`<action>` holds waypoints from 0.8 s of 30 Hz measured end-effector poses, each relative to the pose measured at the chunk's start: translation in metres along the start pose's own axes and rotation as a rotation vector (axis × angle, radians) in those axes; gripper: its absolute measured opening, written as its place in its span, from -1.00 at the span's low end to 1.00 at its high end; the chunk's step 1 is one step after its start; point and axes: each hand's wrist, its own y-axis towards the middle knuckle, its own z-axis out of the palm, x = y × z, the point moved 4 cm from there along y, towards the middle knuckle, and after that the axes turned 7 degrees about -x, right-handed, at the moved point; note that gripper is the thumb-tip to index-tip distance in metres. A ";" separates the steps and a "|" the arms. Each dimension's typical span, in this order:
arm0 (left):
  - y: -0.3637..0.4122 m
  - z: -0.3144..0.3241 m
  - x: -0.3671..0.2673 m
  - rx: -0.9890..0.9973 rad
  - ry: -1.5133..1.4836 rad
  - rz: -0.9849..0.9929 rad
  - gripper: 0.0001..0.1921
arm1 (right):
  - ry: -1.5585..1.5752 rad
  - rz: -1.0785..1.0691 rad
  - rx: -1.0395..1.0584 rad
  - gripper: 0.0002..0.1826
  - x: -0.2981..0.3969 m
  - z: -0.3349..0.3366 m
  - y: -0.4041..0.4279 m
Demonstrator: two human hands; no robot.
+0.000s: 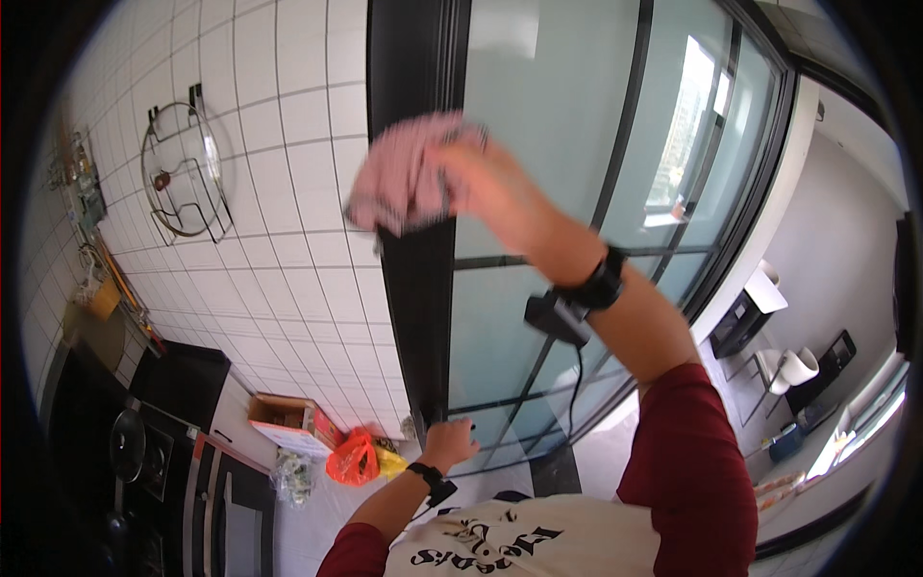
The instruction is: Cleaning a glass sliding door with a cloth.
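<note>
My right hand (476, 177) is raised at upper centre, shut on a pink cloth (411, 173). The cloth lies across the black door frame (418, 288) beside the tiled wall; hand and cloth are blurred. Low at centre, my left hand (451, 441) is by the lower part of the frame, fingers bent; whether it touches the frame cannot be told. Both wrists wear black straps with small black devices. Frosted glass door panels (541, 144) with black bars stand right of the frame.
A pot lid (184, 169) hangs in a wire rack on the white tiles. Below are a cardboard box (296, 425), a red plastic bag (353, 458) and a clear bag (292, 479) on the floor. A frying pan (128, 446) sits on the stove at left. White chairs (797, 371) stand beyond the doorway.
</note>
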 end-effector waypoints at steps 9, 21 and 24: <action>-0.007 0.000 -0.007 0.081 0.013 0.026 -0.54 | -0.304 -0.994 0.611 -0.78 0.293 -0.013 0.221; -0.051 0.008 -0.022 -0.331 -0.056 0.067 -0.54 | -1.422 -1.187 -0.747 -0.74 0.305 0.015 0.088; -0.050 0.023 -0.015 -0.397 0.009 0.095 -0.53 | -1.411 -1.108 -0.813 -0.72 0.321 -0.039 0.089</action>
